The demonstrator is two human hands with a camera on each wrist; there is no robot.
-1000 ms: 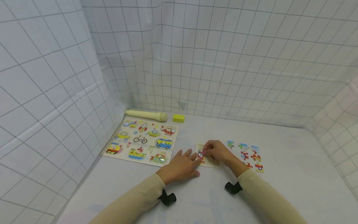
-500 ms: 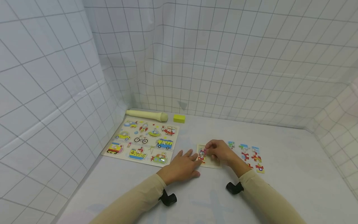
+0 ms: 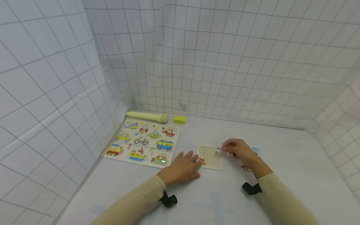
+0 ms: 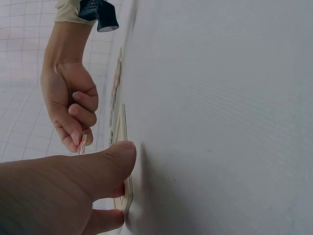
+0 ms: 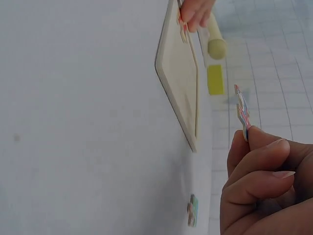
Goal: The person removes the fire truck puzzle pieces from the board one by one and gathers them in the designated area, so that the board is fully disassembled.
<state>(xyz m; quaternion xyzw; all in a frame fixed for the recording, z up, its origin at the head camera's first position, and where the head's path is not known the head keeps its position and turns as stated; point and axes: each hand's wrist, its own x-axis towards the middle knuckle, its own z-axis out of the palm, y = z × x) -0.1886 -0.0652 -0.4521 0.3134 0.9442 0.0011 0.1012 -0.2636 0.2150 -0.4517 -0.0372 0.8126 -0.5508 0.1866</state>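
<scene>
My right hand (image 3: 239,150) pinches a small red, white and blue jigsaw piece (image 3: 219,149) between thumb and index finger. In the right wrist view the held piece (image 5: 242,112) stands on edge, raised off the table. Below and to its left lies a shallow wooden puzzle tray (image 3: 211,157). Another red-and-yellow jigsaw piece (image 3: 202,160) sits in the tray's near left corner. My left hand (image 3: 181,168) lies palm down with fingers extended, its fingertips at the tray's left rim and touching that piece.
Loose jigsaw pieces (image 3: 256,150) lie right of the tray, mostly hidden behind my right hand and forearm. A large vehicle puzzle board (image 3: 149,150) lies to the left. Behind it are a cream microphone-shaped object (image 3: 146,116) and a yellow block (image 3: 179,119).
My right hand has raised the jigsaw piece from the tray's left side and carried it right, toward the far right corner. My left hand has stayed in place.
</scene>
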